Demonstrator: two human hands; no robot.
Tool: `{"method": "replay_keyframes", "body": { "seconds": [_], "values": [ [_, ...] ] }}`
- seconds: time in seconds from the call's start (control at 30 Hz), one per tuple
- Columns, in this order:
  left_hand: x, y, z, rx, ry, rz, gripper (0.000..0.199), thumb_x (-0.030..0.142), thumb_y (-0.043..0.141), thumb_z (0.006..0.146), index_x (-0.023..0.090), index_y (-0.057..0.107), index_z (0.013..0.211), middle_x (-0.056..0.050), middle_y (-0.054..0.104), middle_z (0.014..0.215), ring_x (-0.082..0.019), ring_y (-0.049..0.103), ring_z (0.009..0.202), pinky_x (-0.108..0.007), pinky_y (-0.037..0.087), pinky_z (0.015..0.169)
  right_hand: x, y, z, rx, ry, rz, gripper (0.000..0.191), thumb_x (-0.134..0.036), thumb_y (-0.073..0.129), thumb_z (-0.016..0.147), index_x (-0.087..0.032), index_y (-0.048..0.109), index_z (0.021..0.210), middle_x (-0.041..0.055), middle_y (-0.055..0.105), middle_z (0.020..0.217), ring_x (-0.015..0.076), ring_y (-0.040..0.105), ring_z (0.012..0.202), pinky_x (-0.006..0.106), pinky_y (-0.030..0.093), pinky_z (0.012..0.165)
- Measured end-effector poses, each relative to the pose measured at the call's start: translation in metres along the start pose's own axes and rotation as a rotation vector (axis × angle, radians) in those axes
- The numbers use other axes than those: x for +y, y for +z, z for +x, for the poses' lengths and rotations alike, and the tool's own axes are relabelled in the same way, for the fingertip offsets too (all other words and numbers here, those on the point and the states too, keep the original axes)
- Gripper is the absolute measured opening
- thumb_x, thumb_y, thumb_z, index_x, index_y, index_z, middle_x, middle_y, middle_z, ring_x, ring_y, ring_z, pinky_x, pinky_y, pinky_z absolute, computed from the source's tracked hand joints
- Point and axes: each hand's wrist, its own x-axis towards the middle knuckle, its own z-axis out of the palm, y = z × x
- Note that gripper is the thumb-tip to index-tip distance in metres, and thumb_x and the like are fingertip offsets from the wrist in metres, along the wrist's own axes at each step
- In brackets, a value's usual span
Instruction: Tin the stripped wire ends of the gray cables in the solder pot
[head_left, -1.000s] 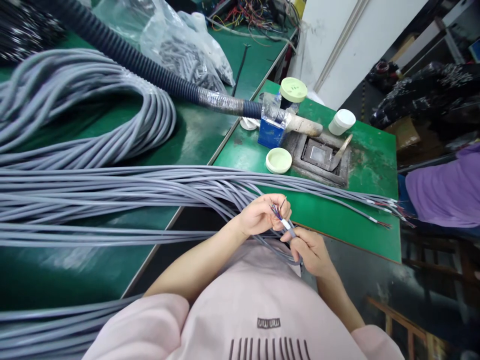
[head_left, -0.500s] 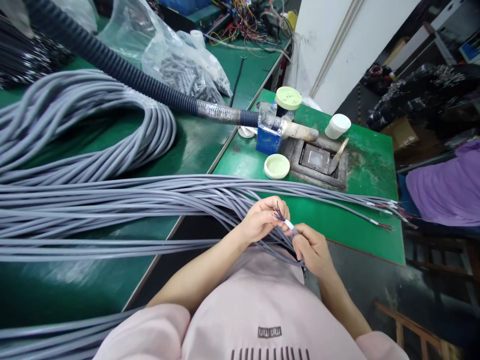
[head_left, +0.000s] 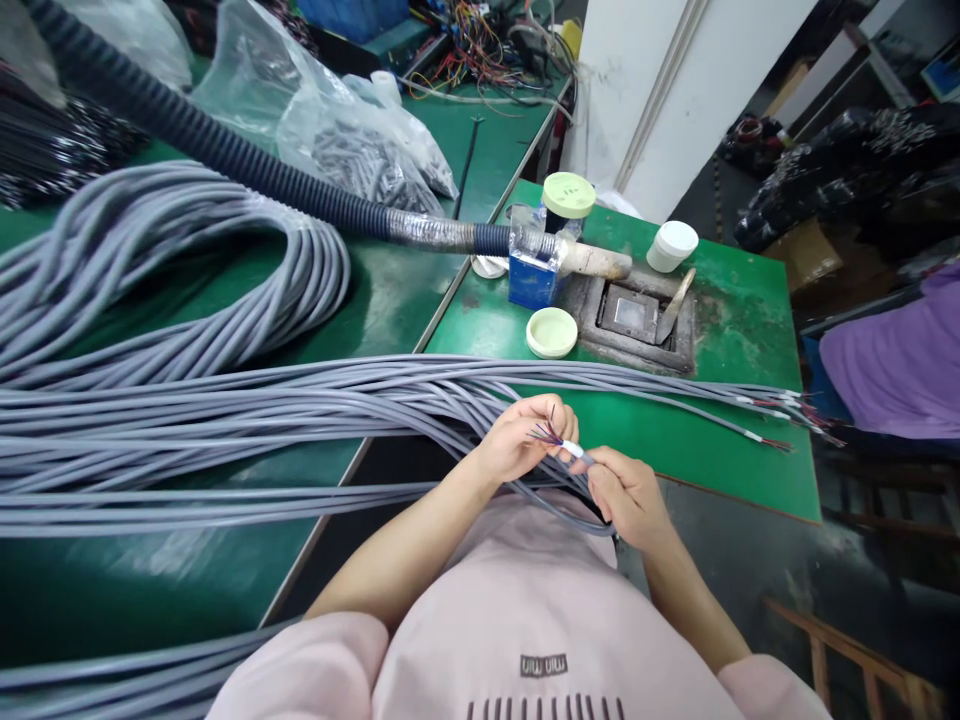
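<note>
My right hand (head_left: 628,497) is closed around a grey cable (head_left: 587,460) just behind its stripped end. A white sleeve (head_left: 571,449) sits where the jacket stops, and thin dark and reddish wires (head_left: 547,435) fan out of it to the left. My left hand (head_left: 517,440) has its fingers curled at those wires, pinching among them; the exact contact is partly hidden. Below and behind both hands run more grey cables (head_left: 450,395). Several finished-looking ends with white sleeves (head_left: 752,435) and bare wires lie at the right edge of the green table (head_left: 720,480).
A solder pot (head_left: 634,312) with a scraper is set into the table, beside a hose nozzle (head_left: 596,260). Around it stand a pale dish (head_left: 552,332), a white tub (head_left: 673,245) and a lidded jar (head_left: 568,195). Coiled cable (head_left: 300,260) lies left. A person in purple (head_left: 892,350) is at right.
The wires at the cable end now spread further left and lie flatter, and the cable end has turned slightly. Both hands keep their hold; the view has shifted a little.
</note>
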Motion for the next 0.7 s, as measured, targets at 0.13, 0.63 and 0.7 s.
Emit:
{"method": "replay_keyframes", "body": {
  "seconds": [0.13,0.63,0.7],
  "values": [
    [0.0,-0.004,0.001,-0.03,-0.005,0.006,0.035,0.038,0.077,0.069,0.016,0.051,0.061,0.002,0.048,0.051,-0.013,0.049,0.049,-0.027,0.037,0.053,-0.006,-0.001,0.001,-0.029,-0.015,-0.023,0.032,-0.04,0.044,0.097,-0.019,0.069,0.093,-0.0059,0.042,0.043,0.0096,0.039,0.039,0.022,0.029,0.041],
    [0.003,-0.018,-0.002,-0.119,0.071,0.178,0.024,0.037,0.077,0.074,0.014,0.071,0.072,-0.003,0.055,0.058,-0.013,0.055,0.055,-0.026,0.041,0.051,-0.006,-0.002,0.002,-0.045,0.007,0.027,0.032,-0.039,0.044,0.098,-0.019,0.068,0.09,-0.0068,0.041,0.044,0.009,0.04,0.039,0.022,0.03,0.043],
    [0.002,-0.019,-0.002,-0.107,0.061,0.206,0.027,0.04,0.077,0.074,0.014,0.069,0.071,-0.002,0.054,0.058,-0.014,0.054,0.054,-0.027,0.042,0.052,-0.005,-0.002,0.001,-0.04,0.01,0.033,0.032,-0.039,0.045,0.098,-0.018,0.068,0.09,-0.0069,0.041,0.044,0.0089,0.04,0.039,0.022,0.029,0.042]
  ]
}}
